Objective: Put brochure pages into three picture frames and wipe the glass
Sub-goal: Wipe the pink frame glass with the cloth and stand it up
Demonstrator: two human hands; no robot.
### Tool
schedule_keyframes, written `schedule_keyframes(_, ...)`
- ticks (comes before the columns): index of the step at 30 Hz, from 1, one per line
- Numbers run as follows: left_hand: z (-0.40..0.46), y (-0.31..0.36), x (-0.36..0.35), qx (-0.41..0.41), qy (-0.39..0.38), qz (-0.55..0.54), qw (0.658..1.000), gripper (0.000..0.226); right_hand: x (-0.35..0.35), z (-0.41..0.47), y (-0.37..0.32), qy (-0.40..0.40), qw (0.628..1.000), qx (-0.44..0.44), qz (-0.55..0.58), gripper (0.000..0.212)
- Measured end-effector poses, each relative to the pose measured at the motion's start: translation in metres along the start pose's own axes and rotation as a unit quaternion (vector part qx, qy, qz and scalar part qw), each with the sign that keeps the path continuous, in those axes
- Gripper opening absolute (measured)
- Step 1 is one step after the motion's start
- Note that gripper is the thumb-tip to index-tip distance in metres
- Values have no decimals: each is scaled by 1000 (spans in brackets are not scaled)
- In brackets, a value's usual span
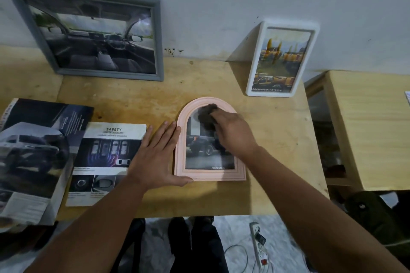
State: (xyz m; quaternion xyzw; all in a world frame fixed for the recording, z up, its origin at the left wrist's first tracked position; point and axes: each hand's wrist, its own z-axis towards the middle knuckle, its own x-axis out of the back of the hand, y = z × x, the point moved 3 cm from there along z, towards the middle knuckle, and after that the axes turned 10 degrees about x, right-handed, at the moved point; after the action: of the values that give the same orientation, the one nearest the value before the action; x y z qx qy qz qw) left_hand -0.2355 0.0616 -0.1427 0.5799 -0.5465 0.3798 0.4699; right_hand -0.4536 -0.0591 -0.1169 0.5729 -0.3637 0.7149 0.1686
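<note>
A pink arched frame lay flat in the middle of the wooden table, with a car picture inside it. The left hand lay flat with its fingers spread, pressing against the frame's side at 9 o'clock. The right hand curled its fingers round a dark cloth and pressed it on the glass near the top. A grey frame leaned on the wall at 11 o'clock, a white frame at 1 o'clock. Brochure pages lay at 9 o'clock.
</note>
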Motion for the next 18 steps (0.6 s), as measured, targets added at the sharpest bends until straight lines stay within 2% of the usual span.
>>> schedule_keyframes(5,1,-1,-2,0,3,6,1000,146,-43,-18,-41,29,997,78,-1,40)
schedule_keyframes(14,1,0,-2,0,6,3,1000,146,-29,-55,-65,-50,976,213,-13,44)
schedule_keyframes(18,0,0,-2,-2,8,-6,1000,146,-22,-59,-78,-123,970,206,32,24)
